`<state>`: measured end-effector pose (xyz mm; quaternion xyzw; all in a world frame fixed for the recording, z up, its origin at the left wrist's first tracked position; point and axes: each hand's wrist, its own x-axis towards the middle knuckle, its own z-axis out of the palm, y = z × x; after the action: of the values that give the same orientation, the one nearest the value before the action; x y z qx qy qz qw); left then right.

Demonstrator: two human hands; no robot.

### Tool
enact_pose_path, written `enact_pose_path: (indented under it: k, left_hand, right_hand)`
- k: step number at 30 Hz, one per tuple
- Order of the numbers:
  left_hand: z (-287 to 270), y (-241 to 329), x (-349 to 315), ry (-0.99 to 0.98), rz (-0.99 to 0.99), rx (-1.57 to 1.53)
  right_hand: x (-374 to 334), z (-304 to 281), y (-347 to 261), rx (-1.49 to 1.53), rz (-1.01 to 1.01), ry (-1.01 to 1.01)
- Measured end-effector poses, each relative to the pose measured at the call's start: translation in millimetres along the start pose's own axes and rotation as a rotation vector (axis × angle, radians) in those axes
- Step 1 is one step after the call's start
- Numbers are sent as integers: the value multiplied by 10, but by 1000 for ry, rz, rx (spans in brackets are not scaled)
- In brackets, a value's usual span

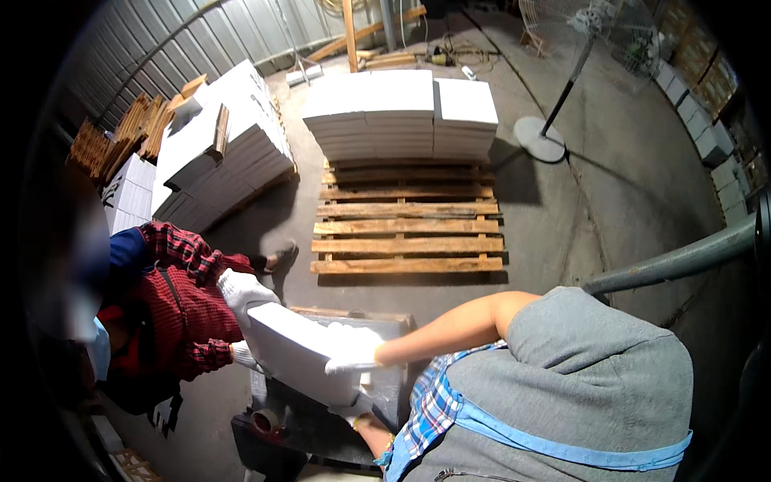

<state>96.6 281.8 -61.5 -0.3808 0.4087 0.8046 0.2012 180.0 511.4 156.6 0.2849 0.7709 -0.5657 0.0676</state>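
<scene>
A flat white box is tilted on edge above a work table, held from both ends. My right hand, in a white glove, is closed over its upper edge at the near end. Low at the same end, my left hand, also gloved, grips the box's bottom corner; its fingers are mostly hidden. Bracelets show on my left wrist. Across from me, a co-worker in a red plaid sleeve holds the far end with a gloved hand on top and another below.
A roll of tape lies on the dark table surface. Ahead, a wooden pallet bears stacked white boxes. More white stacks stand at the left. A standing fan is at the far right, with a grey pipe nearer.
</scene>
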Motion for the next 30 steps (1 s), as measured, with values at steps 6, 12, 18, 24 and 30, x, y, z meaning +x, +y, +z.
enact_pose_path:
  k: [6,12,18,24,30]
  left_hand:
    - [361,3,-67,162,59,29]
    - [789,202,175,-49,230,87]
    - [1489,502,-532,-221,512,303]
    - [1959,121,-507,-289,478,456]
    - [1834,-379,-752,-247,448,519]
  right_hand:
    - [592,-112,527,4,-41,18]
    - [1115,-249,933,207,45,86]
    - [1388,-648,453,520,63,5]
    - [1429,-1445,910,703,43,22]
    - [1350,-1916,1608,355,-170,44]
